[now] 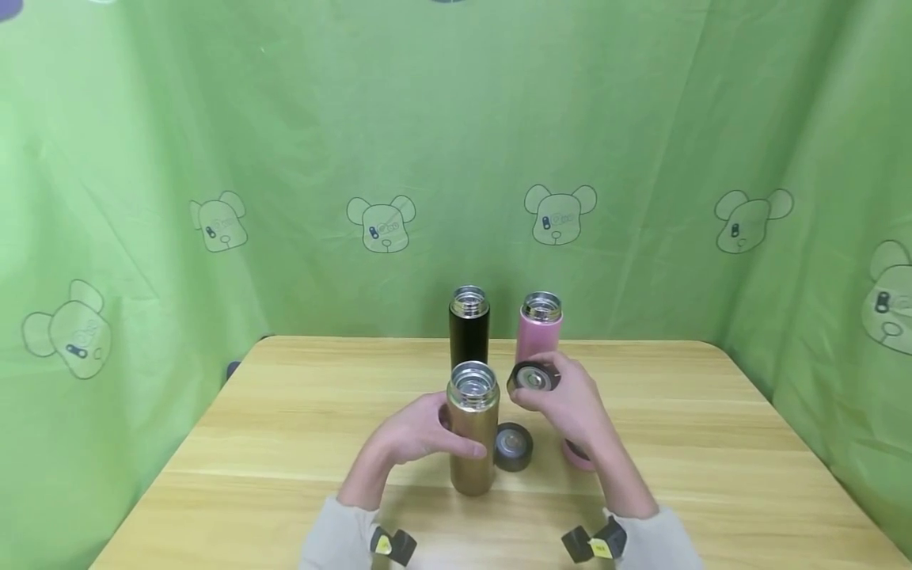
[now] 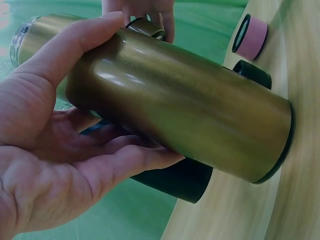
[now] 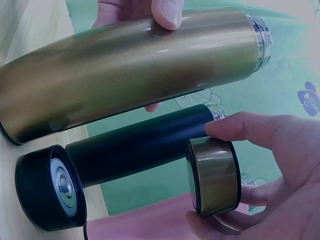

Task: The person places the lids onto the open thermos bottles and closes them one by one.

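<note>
My left hand [image 1: 419,431] grips a gold thermos bottle [image 1: 472,467] around its upper body. The bottle is upright and lidless, its steel threaded mouth facing up. To its right, my right hand [image 1: 575,404] pinches a gold lid [image 3: 217,175] between thumb and fingers, apart from the bottle; the lid's inner side [image 1: 534,380] shows in the head view. A black lid [image 1: 513,448] lies on the table beside the gold bottle, inside up. The pink lid [image 2: 252,37] also sits on the table, partly covered by my right wrist in the head view.
Behind the gold bottle stands a black thermos bottle [image 1: 469,336], with a pink one [image 1: 537,336] to its right; both are lidless. All rest on a wooden table [image 1: 285,443]. A green curtain [image 1: 470,142] with bear-head drawings hangs around the back and sides.
</note>
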Tool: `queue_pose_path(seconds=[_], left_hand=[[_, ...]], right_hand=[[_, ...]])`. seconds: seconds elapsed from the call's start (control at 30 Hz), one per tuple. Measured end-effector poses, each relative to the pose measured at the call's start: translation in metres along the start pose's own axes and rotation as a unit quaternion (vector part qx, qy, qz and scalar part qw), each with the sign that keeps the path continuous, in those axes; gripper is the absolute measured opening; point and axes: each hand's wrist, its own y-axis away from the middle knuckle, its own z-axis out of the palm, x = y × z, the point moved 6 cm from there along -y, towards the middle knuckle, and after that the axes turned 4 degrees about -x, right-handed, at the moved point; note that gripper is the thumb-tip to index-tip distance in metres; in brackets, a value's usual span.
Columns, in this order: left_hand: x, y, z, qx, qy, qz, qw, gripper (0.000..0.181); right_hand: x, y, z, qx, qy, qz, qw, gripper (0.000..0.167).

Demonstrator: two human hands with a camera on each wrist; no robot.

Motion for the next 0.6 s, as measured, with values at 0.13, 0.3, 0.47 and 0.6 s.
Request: queue_pose_path(seconds=[0.13,0.3,0.47,0.6], left_hand=[[-0.0017,-0.0007,-0.0012,0.001,-0.005,0.0,1.0,0.066],[-0.0035,-0.0013,-0.0032,0.005,-0.018,0.003,0.9998,0.065],[-0.0031,-0.0011,-0.0032,0.005,-0.028,0.008,0.9996,0.064],[-0.003,-0.0005,-0.0019,0.002,-0.025,0.009,0.9997,0.065]], right_hand=[[-0.0007,-0.0002,-0.0003,-0.001,0.0,0.0,1.0,0.066],[-0.0012,0.0007,-0.0017,0.0,-0.01,0.008,0.9999,0.067],[0.0009,0.0009,-0.004,0.001,-0.025,0.023,0.9994,0.072],[0.0032,0.0002,-0.0056,0.0,-0.032,0.034,0.9989,0.079]])
